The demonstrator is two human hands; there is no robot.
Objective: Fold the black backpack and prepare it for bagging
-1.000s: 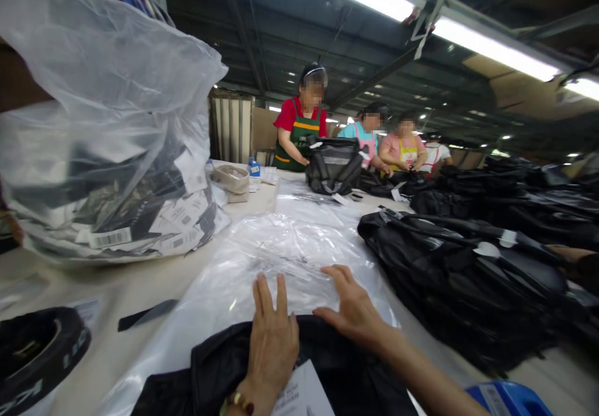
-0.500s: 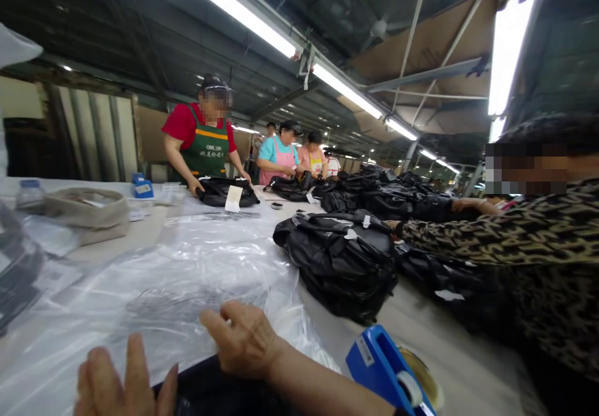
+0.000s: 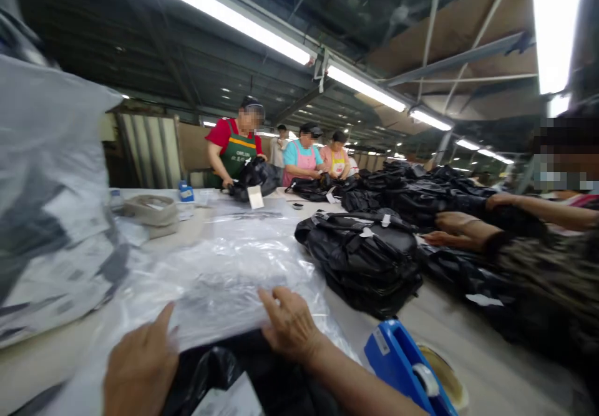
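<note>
A black bag (image 3: 262,378) with a white paper tag (image 3: 231,400) lies at the near edge of the table, partly inside a clear plastic bag (image 3: 224,279). My left hand (image 3: 140,366) rests on the plastic at the bag's left side, thumb up, its fingers curled down out of clear sight. My right hand (image 3: 290,325) presses on the plastic sheet at the bag's upper edge with fingers bent over it.
A blue tape dispenser (image 3: 407,369) sits to the right of my arm. A stack of black bags (image 3: 369,260) lies further right, where another person's hands (image 3: 456,229) work. A large plastic sack of tags (image 3: 51,216) stands at left. Several people handle bags at the far end.
The view swung right and then partly back left. My hands stayed on the plastic over the black bag, the left one shifting to the bag's left side.
</note>
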